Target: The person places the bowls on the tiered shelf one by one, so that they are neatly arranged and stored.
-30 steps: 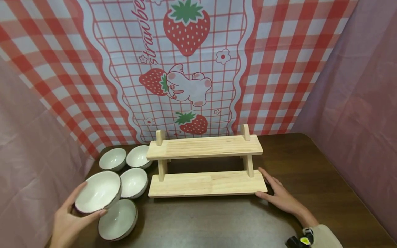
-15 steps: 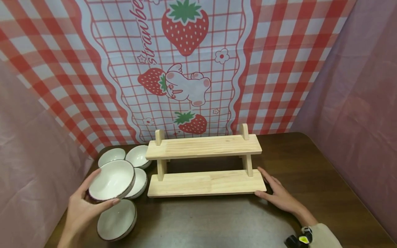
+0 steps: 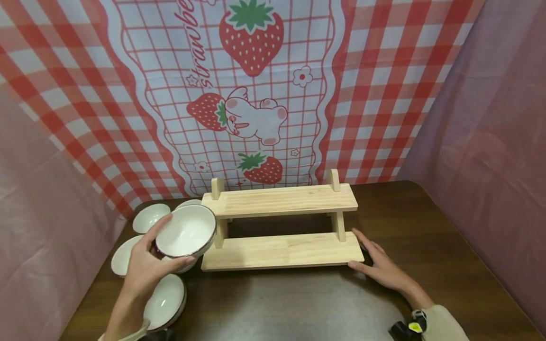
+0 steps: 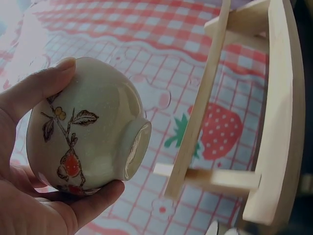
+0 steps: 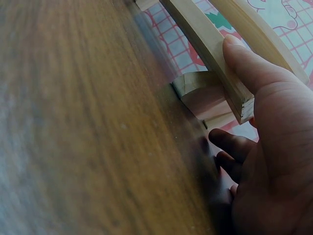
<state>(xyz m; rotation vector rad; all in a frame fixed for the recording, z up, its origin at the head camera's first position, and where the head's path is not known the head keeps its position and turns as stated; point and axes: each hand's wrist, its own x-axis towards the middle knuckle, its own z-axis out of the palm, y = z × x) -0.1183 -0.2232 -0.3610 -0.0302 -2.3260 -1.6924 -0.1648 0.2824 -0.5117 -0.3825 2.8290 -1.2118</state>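
In the head view my left hand (image 3: 147,265) grips a white bowl (image 3: 186,230) with a dark rim, thumb and fingers at opposite sides. The bowl is held up beside the left end of a two-tier wooden shelf (image 3: 281,251), its mouth tilted toward the head camera. Painted leaves and a red fruit decorate its outside in the left wrist view, where the foot ring faces the shelf. My right hand (image 3: 381,270) holds the right end of the lower board, its thumb at the front corner and a finger at the back one.
Several matching bowls stand at the left of the dark wooden table (image 3: 298,303), including a back-left bowl (image 3: 151,218), a left bowl (image 3: 123,255) and a front bowl (image 3: 166,303). The held bowl partly covers others. A strawberry-print cloth (image 3: 256,109) hangs behind the shelf.
My left hand has carried the bowl right and upward, from over the left bowls to the shelf's left end. The left bowl behind it has come into view. My right hand stays at the shelf.
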